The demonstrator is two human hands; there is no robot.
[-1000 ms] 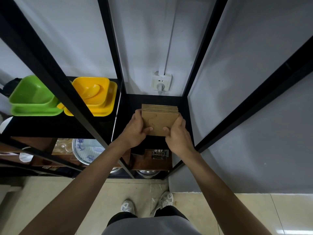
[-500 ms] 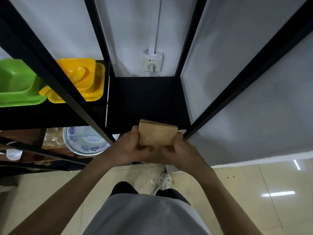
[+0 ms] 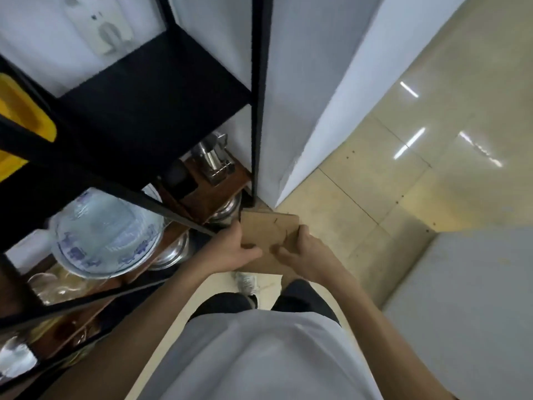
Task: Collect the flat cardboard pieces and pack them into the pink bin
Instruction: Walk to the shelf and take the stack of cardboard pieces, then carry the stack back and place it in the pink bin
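Note:
A stack of flat brown cardboard pieces (image 3: 269,232) is held in front of my waist, clear of the black shelf rack. My left hand (image 3: 230,251) grips its left side with the thumb across the top sheet. My right hand (image 3: 301,252) grips the right side the same way. The stack's lower part is hidden under my fingers. No pink bin shows in the head view.
The black metal rack (image 3: 259,96) stands at the left, its top shelf (image 3: 150,90) bare. A yellow tray (image 3: 23,111), a blue-patterned bowl (image 3: 106,235) and metal ware (image 3: 213,160) sit on it. Tiled floor (image 3: 389,197) spreads right, beside a white wall (image 3: 317,82).
Both hands have lifted the cardboard stack off the top shelf and pulled it back toward my body. The view has swung right, away from the rack.

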